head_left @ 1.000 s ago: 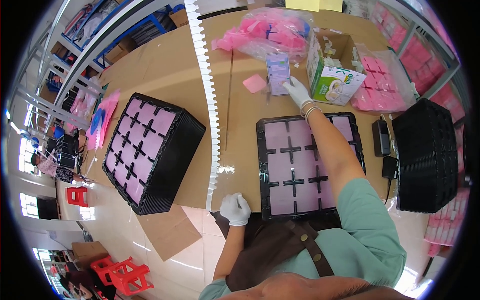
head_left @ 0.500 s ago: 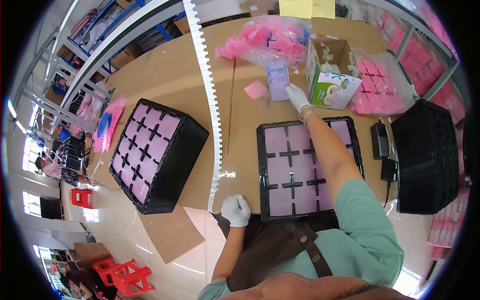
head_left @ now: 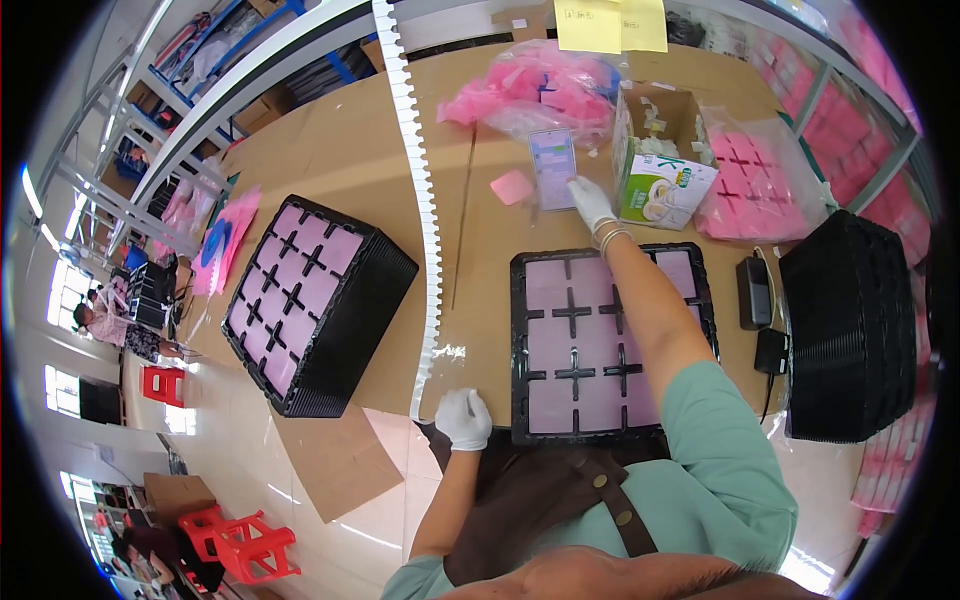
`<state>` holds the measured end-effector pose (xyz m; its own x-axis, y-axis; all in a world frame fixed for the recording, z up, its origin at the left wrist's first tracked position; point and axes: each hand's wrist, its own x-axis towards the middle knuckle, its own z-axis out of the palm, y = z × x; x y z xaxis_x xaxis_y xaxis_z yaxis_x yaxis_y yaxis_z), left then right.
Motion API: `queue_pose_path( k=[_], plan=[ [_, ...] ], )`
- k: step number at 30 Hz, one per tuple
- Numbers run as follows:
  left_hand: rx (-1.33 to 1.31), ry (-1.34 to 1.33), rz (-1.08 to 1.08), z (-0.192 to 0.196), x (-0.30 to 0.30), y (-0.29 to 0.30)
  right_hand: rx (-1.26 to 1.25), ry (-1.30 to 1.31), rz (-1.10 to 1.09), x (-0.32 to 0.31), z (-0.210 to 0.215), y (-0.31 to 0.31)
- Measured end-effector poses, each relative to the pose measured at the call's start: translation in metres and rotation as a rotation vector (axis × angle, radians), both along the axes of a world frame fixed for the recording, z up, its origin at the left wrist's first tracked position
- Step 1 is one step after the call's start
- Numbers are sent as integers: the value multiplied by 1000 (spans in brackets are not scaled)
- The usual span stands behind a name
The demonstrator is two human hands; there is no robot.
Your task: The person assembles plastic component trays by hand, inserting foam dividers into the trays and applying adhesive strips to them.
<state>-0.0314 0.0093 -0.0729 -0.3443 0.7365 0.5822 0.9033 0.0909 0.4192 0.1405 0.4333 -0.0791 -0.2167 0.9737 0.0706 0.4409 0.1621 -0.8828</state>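
The right hand (head_left: 590,200), gloved in white, is stretched far across the brown tabletop (head_left: 350,170) and is laid on the lower corner of a small clear packet (head_left: 553,168) holding a pale purple sheet. The fingertips are pressed on the packet; whether the grip is closed around it or only resting on it cannot be told. The packet lies flat between a small pink square (head_left: 512,186) on its left and an open cardboard box (head_left: 655,160) on its right, just in front of a heap of pink pieces in clear bags (head_left: 530,90).

The left hand (head_left: 465,418), also gloved, is curled into a loose fist at the near edge of the tabletop, with nothing seen in its grip. It is placed just beside the left corner of a black tray (head_left: 600,340) filled with pink squares. A second stack of black trays (head_left: 315,300) stands well apart to the left, beyond a white toothed strip (head_left: 425,230) that runs across the tabletop.
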Motion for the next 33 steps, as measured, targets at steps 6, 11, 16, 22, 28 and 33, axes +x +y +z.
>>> queue_pose_path(
  k=[6,11,16,22,28,33],
  plan=[
    [-16,-18,12,4,0,0,47,45,9,0,2,-4],
    [-50,-181,21,27,-1,12,14,134,-134,28,2,-17],
    [169,-425,136,39,-66,39,102,178,135,26,63,-144],
    [-631,-209,-20,37,-127,97,-117,258,346,27,106,-257],
    [-527,-943,-217,41,-117,85,-304,247,284,41,99,-278],
    [-423,-925,-68,35,-112,58,-103,221,253,52,102,-267]
  ],
)
